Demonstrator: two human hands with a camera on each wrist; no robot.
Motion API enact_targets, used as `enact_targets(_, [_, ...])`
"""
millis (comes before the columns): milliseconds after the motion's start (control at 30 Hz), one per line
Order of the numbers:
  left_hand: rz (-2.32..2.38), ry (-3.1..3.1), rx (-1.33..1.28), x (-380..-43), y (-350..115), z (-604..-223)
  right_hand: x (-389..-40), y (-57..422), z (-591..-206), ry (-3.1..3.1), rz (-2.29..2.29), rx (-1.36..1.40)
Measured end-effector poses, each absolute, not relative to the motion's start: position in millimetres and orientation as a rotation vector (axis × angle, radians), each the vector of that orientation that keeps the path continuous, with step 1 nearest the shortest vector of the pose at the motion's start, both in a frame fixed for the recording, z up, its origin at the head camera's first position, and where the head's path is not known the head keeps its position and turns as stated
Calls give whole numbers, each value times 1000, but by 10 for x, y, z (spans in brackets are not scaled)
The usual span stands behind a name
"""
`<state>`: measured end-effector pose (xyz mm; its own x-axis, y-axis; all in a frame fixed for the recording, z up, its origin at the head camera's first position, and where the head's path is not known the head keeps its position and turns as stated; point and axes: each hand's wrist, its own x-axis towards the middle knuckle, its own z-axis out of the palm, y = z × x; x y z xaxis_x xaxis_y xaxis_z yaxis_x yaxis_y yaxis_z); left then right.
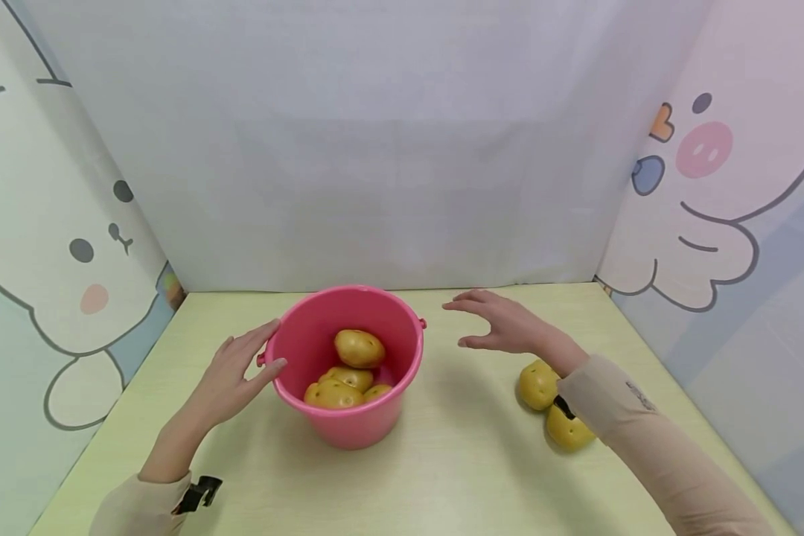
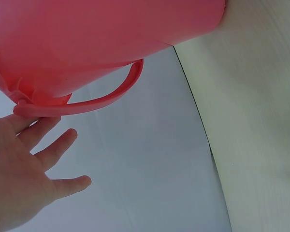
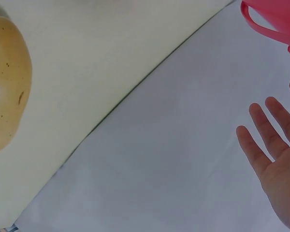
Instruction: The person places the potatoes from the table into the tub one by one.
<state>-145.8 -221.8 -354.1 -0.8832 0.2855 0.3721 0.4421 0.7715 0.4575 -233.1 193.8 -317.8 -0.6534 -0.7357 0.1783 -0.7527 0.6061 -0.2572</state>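
Note:
A pink bucket (image 1: 355, 428) stands on the table with several yellow potatoes (image 1: 359, 348) inside. My left hand (image 1: 231, 380) is at the bucket's left rim, its thumb lying over the edge. In the left wrist view the fingers of that hand (image 2: 17, 166) are spread beside the hanging bucket handle (image 2: 94, 104). To the right of the bucket, my right hand (image 1: 502, 324) hovers above the table with fingers extended and nothing in its grasp. Two potatoes (image 1: 538, 385) lie under the right forearm, partly covered by the sleeve. One potato (image 3: 7, 84) shows large in the right wrist view.
The pale yellow table (image 1: 455, 476) ends at a plain light back wall (image 1: 402, 186). Side panels with cartoon animals (image 1: 94, 246) close it in on the left and right.

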Motion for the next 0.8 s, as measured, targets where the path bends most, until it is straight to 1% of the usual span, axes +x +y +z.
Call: enact_targets(800, [-812, -2681, -568, -1455, -2210, -3539, -2215, 2213, -3492, -2809, 507, 1251])
